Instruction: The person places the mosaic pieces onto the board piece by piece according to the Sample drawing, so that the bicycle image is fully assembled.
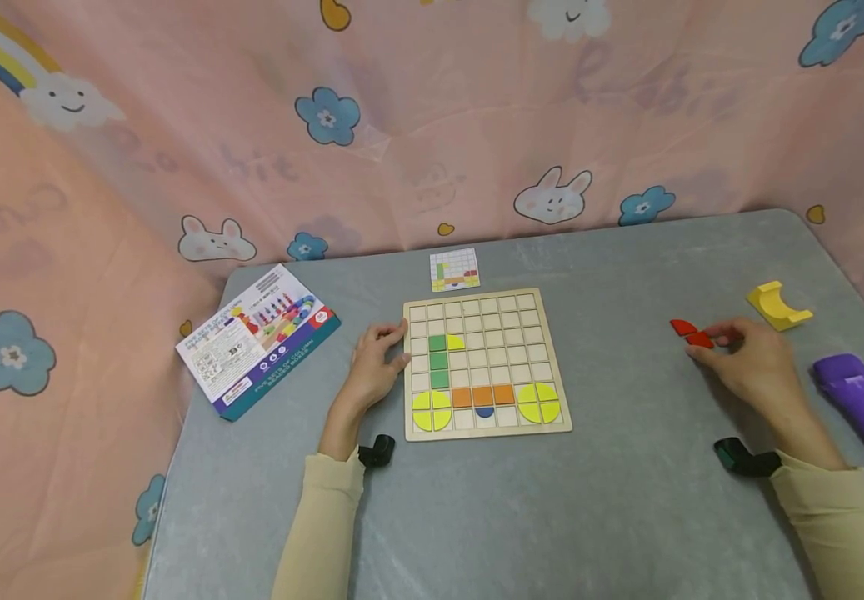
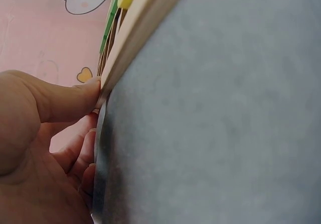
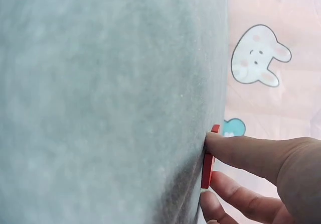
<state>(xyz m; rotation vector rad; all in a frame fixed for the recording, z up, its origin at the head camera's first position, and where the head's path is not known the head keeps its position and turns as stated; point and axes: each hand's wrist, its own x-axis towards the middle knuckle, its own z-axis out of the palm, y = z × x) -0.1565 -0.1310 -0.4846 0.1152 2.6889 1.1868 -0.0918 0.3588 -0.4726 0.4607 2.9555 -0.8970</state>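
Observation:
A light wooden grid board (image 1: 491, 364) lies on the table, bearing green squares (image 1: 438, 360), orange squares (image 1: 482, 396), yellow quarter-round pieces (image 1: 539, 403) and a blue half-round (image 1: 484, 412). My left hand (image 1: 373, 367) rests against the board's left edge; its thumb touches the wooden rim (image 2: 131, 40) in the left wrist view. Well to the right, my right hand (image 1: 754, 367) pinches a red quarter-round piece (image 3: 207, 171) between thumb and finger, low at the tabletop. Another red quarter-round piece (image 1: 682, 327) lies right beside it.
A small printed pattern card (image 1: 455, 269) lies behind the board. At the left is a picture-covered box (image 1: 259, 342). Beyond my right hand are a yellow curved block (image 1: 778, 307) and a purple object (image 1: 862, 417). A pink patterned curtain (image 1: 432, 125) hangs behind the table.

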